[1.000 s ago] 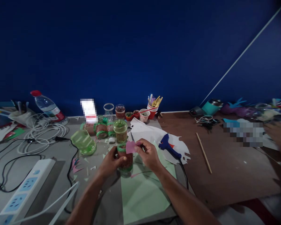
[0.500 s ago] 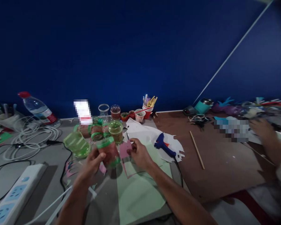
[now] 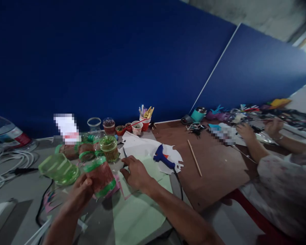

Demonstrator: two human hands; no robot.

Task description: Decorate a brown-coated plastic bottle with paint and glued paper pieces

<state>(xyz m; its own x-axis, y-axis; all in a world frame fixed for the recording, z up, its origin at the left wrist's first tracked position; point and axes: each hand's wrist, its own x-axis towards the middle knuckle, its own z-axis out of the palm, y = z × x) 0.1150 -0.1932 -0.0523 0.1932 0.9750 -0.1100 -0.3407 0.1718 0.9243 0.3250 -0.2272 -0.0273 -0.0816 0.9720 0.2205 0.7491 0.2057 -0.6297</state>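
Note:
My left hand [image 3: 83, 190] is closed around a jar [image 3: 102, 178] with a reddish-brown wrap and green bands at both ends, held tilted above the table. My right hand [image 3: 135, 172] has its fingers curled at the dark handle end of a thin-bladed metal tool [image 3: 124, 152]; the fingers hide much of it, and its exact kind is unclear. Pink paper [image 3: 116, 183] lies partly behind the jar. Under my right hand is a pale green sheet [image 3: 142, 214]. A lidded jar of green bits [image 3: 109, 148] stands just beyond my hands.
A blue glue gun [image 3: 164, 156] lies on white paper [image 3: 140, 143], its cord trailing forward. To the left are a green plastic container [image 3: 58, 168], more wrapped jars [image 3: 86, 151] and a bottle [image 3: 9, 132]. Rightward lie a wooden stick [image 3: 194, 158] and a co-worker's hands [image 3: 246, 131].
My right hand has left the pink paper and closed at the bladed tool. The pink paper is now lower, behind the jar. My view has turned right, showing more of the co-worker.

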